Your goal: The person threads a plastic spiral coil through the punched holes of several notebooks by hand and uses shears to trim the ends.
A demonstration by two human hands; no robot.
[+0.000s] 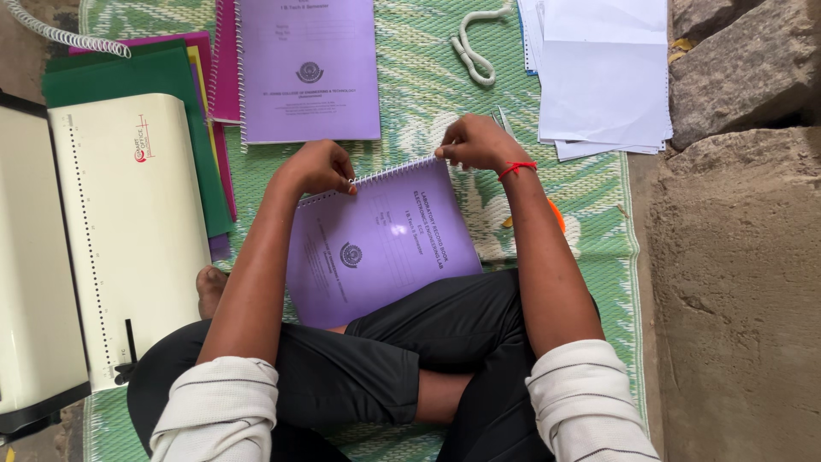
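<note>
Head view: both hands, left (pixel 321 167) and right (pixel 479 144), are pinching the coil (pixel 395 171) of a purple booklet (pixel 380 244); it looks light and bendy, best gripped along that spine.

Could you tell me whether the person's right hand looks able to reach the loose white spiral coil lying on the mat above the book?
Probably yes. The right hand pinches the book's spiral edge, and the white coil lies just beyond it on the bare mat, with nothing between them.

Purple spiral-bound booklet (pixel 380 244) (tilted) probably on lap
</note>
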